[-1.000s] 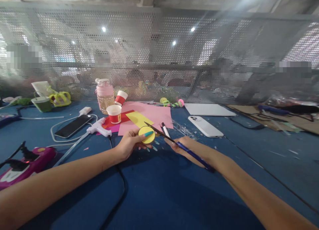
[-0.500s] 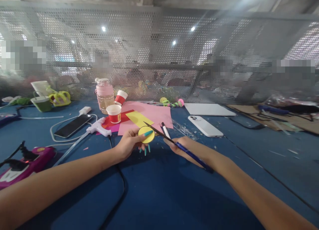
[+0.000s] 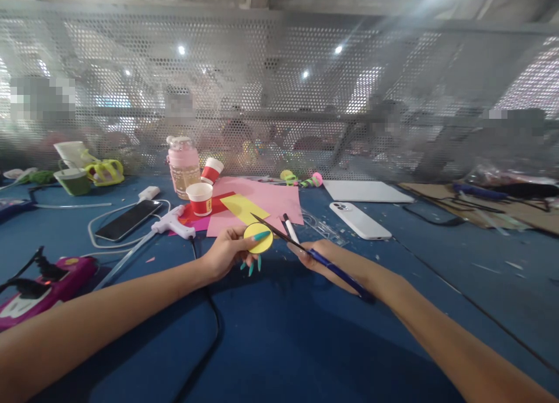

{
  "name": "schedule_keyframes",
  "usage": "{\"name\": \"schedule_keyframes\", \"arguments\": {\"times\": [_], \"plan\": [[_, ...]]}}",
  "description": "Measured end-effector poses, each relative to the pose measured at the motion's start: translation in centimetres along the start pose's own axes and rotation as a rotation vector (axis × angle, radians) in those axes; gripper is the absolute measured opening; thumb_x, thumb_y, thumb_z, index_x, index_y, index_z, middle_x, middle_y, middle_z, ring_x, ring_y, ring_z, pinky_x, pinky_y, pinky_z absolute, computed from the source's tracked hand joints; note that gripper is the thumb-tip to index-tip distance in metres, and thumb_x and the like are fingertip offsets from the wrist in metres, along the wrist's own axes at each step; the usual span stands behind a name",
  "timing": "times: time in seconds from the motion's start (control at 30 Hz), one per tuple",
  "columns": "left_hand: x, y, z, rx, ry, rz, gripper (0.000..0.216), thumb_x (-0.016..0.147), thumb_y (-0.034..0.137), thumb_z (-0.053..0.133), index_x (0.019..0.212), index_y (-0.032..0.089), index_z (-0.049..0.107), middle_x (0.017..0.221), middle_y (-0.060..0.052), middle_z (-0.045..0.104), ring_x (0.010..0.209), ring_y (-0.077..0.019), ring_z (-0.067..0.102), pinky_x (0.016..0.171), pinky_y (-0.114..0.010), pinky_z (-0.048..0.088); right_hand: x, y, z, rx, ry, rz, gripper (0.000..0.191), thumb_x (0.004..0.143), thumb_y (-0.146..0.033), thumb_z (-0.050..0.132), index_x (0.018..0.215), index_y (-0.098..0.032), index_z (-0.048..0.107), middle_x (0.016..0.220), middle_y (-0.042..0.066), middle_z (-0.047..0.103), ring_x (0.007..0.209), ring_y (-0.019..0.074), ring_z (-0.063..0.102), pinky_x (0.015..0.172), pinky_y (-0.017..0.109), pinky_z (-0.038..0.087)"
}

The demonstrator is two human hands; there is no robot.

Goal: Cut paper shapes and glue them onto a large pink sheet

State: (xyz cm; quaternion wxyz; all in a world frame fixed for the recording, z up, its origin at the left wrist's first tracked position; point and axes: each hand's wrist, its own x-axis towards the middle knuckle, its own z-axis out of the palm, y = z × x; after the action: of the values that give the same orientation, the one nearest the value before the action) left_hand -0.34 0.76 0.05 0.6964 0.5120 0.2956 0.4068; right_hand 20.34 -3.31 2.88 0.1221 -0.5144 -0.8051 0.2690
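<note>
My left hand (image 3: pixel 227 250) pinches a small yellow paper disc (image 3: pixel 258 238) between thumb and fingers, just above the blue table (image 3: pixel 279 339). My right hand (image 3: pixel 325 258) grips blue-handled scissors (image 3: pixel 305 253). Their dark blades point up and left, and the tips reach the upper right edge of the disc. Behind the hands lie pink paper sheets (image 3: pixel 266 200) with a yellow strip (image 3: pixel 243 208) on them and a white marker (image 3: pixel 290 228).
A red-and-white paper cup (image 3: pixel 200 199), a pink-lidded jar (image 3: pixel 184 165), a white glue gun (image 3: pixel 172 222) and a dark phone (image 3: pixel 128 219) lie to the left. A white phone (image 3: pixel 360 221) and a clear ruler (image 3: pixel 318 223) lie to the right. A perforated metal screen (image 3: pixel 279 94) closes the far edge.
The left-hand fingers under the disc have curled down and turned it slightly. The scissors and right hand have hardly moved.
</note>
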Motion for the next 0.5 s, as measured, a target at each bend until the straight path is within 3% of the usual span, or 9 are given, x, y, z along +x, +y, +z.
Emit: {"name": "schedule_keyframes", "arguments": {"times": [0.5], "plan": [[0.27, -0.38, -0.42, 0.038, 0.004, 0.015, 0.032, 0.053, 0.033, 0.077, 0.07, 0.009, 0.065, 0.05, -0.003, 0.063, 0.037, -0.0094, 0.055, 0.037, -0.017, 0.036, 0.08, 0.33, 0.13, -0.039, 0.013, 0.003, 0.065, 0.069, -0.082, 0.012, 0.055, -0.021, 0.03, 0.053, -0.003, 0.03, 0.05, 0.0094, 0.022, 0.047, 0.026, 0.024]]}}
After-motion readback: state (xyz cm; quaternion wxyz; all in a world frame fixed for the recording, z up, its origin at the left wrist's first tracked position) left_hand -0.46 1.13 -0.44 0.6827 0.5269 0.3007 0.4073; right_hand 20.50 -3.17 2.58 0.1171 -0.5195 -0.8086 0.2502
